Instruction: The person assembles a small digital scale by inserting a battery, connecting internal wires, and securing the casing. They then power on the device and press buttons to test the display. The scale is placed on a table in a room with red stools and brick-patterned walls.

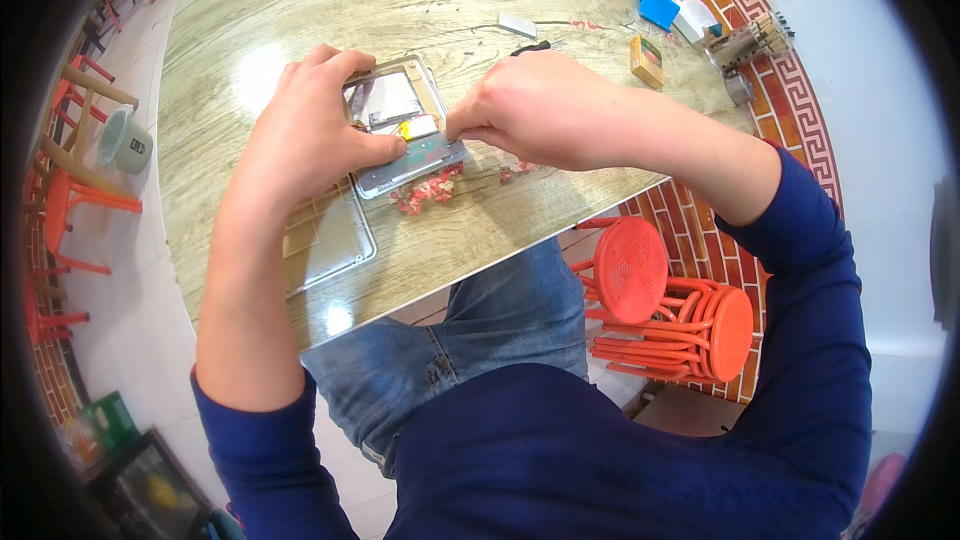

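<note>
On the near part of the wood-grain tabletop [300,0] lies a glossy, round-cornered panel [328,237], apparently laid apart for room; just beyond is the opened flat electronic device [405,172], the left hand [310,125] spread over its left side, thumb down, probably to steady it, while the right hand [535,110] is bunched at its right edge, whether pinching anything cannot be told; inside sits a smooth, yellow-taped battery [422,127]; farther off lie a flat white block [517,24] and a boxy yellow carton [647,62]
</note>
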`<move>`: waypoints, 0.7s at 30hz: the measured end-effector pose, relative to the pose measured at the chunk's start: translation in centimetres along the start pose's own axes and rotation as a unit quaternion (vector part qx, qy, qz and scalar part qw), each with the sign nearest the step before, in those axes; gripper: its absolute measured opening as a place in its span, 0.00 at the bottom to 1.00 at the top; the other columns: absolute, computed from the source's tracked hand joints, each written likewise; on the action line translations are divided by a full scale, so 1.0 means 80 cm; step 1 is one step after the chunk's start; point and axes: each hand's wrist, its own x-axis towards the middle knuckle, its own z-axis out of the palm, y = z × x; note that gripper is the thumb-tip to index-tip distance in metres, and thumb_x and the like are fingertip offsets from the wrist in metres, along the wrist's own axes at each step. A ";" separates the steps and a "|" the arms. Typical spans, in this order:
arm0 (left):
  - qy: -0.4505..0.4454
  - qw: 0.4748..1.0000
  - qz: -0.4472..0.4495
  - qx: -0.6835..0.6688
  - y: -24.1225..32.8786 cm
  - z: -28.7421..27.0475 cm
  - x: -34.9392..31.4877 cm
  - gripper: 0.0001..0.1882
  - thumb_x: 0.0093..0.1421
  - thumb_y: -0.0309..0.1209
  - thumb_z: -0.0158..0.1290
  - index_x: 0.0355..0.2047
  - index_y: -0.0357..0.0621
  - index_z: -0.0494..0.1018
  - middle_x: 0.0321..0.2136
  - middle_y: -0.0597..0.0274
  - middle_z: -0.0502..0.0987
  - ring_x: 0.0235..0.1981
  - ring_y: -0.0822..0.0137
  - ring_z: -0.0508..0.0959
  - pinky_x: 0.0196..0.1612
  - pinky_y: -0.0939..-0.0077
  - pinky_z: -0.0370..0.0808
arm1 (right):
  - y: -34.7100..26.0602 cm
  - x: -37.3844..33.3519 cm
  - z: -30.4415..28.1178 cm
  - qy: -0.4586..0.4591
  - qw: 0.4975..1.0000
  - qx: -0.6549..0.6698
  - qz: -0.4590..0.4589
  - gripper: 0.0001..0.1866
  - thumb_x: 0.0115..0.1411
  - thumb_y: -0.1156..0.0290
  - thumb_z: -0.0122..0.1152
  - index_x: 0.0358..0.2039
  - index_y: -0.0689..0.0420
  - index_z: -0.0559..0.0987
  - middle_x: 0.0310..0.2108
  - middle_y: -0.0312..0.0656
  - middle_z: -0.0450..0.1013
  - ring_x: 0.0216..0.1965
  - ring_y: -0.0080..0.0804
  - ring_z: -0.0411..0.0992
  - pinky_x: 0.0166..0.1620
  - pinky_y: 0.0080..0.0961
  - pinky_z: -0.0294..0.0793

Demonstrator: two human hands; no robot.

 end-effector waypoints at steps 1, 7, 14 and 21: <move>-0.003 1.000 0.000 0.001 0.000 0.000 0.000 0.43 0.46 0.40 0.77 0.63 0.36 0.81 0.59 0.47 0.81 0.63 0.44 0.77 0.68 0.55 0.78 | -0.001 0.001 0.000 -0.001 1.000 -0.010 -0.001 0.11 0.74 0.65 0.63 0.49 0.50 0.90 0.30 0.43 0.84 0.37 0.46 0.85 0.43 0.45 0.83; -0.028 0.999 -0.015 0.016 0.003 -0.004 0.000 0.45 0.48 0.41 0.79 0.66 0.39 0.78 0.62 0.51 0.79 0.67 0.47 0.76 0.71 0.56 0.75 | -0.003 0.007 -0.004 -0.036 0.999 -0.041 0.006 0.11 0.72 0.65 0.63 0.49 0.50 0.89 0.31 0.42 0.85 0.37 0.44 0.85 0.43 0.44 0.84; -0.025 1.000 -0.014 0.010 0.004 -0.005 -0.001 0.45 0.48 0.40 0.79 0.66 0.39 0.78 0.62 0.51 0.79 0.67 0.47 0.76 0.71 0.55 0.74 | 0.001 0.004 0.004 0.027 0.986 -0.122 -0.114 0.06 0.60 0.71 0.72 0.37 0.54 0.85 0.35 0.39 0.81 0.42 0.44 0.86 0.43 0.44 0.85; -0.026 0.999 -0.017 0.012 0.005 -0.005 0.000 0.45 0.48 0.40 0.79 0.66 0.39 0.78 0.62 0.50 0.79 0.67 0.47 0.76 0.71 0.55 0.74 | -0.002 0.017 0.002 -0.003 0.980 -0.150 -0.131 0.10 0.55 0.70 0.76 0.37 0.56 0.85 0.34 0.42 0.83 0.41 0.47 0.87 0.42 0.44 0.85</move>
